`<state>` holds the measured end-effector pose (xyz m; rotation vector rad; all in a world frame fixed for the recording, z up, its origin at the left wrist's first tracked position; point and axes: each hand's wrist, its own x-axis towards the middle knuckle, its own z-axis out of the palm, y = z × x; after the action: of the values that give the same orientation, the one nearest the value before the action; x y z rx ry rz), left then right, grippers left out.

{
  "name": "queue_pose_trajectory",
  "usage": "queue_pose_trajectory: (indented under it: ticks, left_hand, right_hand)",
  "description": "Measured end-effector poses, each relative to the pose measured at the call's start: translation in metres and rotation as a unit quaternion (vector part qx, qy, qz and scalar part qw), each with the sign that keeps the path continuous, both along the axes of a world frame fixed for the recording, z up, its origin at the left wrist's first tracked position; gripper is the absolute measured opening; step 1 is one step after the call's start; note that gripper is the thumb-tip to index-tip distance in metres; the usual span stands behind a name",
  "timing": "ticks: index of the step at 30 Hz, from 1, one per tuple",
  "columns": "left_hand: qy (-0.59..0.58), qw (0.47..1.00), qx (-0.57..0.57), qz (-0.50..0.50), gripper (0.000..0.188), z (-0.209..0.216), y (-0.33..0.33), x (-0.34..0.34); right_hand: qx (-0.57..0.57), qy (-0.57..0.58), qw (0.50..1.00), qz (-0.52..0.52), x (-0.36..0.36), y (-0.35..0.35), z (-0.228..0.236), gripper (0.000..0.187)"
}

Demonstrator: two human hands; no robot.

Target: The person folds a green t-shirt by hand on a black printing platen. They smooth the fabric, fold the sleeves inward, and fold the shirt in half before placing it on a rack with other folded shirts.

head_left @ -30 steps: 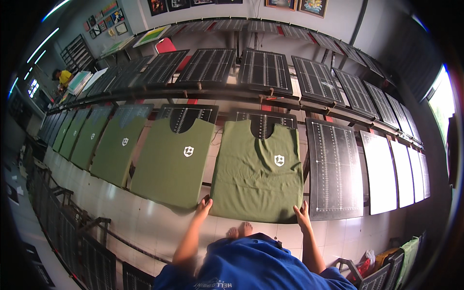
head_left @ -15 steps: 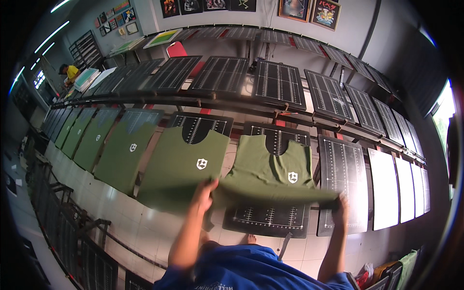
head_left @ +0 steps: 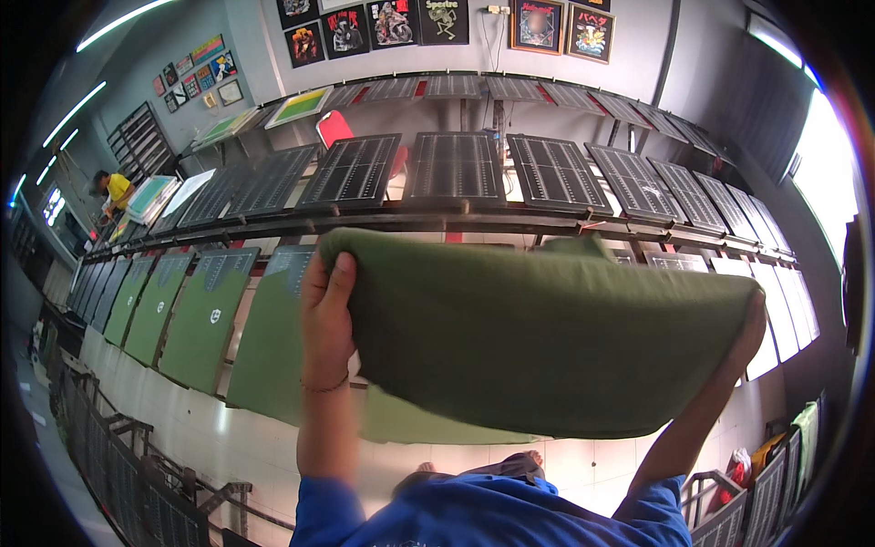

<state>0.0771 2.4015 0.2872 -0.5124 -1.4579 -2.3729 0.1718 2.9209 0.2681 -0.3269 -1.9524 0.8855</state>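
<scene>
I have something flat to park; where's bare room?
The two black boards right of the red chair, behind the dark rail, look bare. Nearer is crowded: left hand and right hand hold a green shirt; laid-out shirts cover boards leftward.

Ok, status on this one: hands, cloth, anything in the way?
Left hand, right hand: both gripping. Green shirt panel: held up, stretched between them. It partly blocks view of a black board behind.

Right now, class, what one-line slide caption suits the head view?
Left hand and right hand hold up green cloth before rows of dark boards.
</scene>
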Motion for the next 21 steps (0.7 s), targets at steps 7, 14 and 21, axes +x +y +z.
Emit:
queue_pose_trajectory:
  ticks: [7, 14, 21]
  left_hand:
    - [-0.047, 0.971, -0.215, 0.096, 0.027, -0.038, -0.096, -0.061]
    - [-0.052, 0.989, -0.119, 0.066, 0.026, -0.012, -0.109, -0.094]
    - [-0.133, 0.968, -0.169, 0.128, 0.035, -0.029, -0.120, -0.015]
  right_hand:
    - [-0.332, -0.037, 0.922, 0.193, -0.082, -0.151, -0.026, 0.039]
    - [-0.390, 0.055, 0.881, 0.263, -0.120, -0.170, 0.016, 0.025]
    - [-0.351, -0.048, 0.920, 0.167, -0.051, -0.180, -0.007, 0.025]
